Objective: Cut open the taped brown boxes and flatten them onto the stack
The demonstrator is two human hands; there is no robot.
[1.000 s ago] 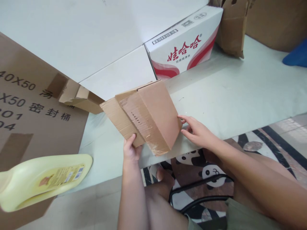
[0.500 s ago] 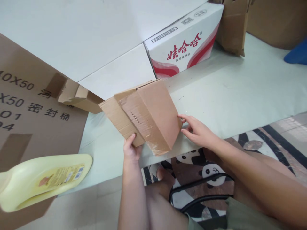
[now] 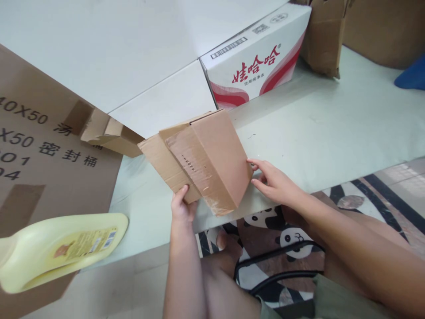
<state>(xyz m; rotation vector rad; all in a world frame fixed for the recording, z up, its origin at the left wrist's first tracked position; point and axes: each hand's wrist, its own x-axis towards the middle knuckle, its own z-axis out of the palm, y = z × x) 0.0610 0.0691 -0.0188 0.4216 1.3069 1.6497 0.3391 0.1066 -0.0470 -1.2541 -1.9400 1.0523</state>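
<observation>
Here I have a flattened brown box [image 3: 206, 161] held tilted over the near edge of a pale green mat [image 3: 332, 128] on the floor. My left hand [image 3: 182, 207] grips its lower left corner from below, thumb up on the cardboard face, fingers hidden behind the sheet, so it is closed on the box. My right hand [image 3: 274, 182] lies open and nearly flat at the box's right edge, fingertips touching the cardboard there, with nothing pinched that I can see. The box face toward me carries a strip of peeling clear tape and a short row of small perforations.

Past the box, at the far edge of the mat, stands a white carton [image 3: 259, 57] with red characters and red wave stripes, its long side toward me. Off the mat's left edge lies a big brown sheet [image 3: 43, 155] of cardboard printed with numbers and characters, one torn flap lifted close to the box's left corner. A pale yellow bottle [image 3: 63, 248] lies on its side over the sheet's near corner, well apart from my left hand. More brown cardboard [image 3: 323, 40] stands at the far right corner of the mat, and something blue [image 3: 411, 75] shows at the right edge. Below my hands lies a panda-patterned rug [image 3: 282, 235].
</observation>
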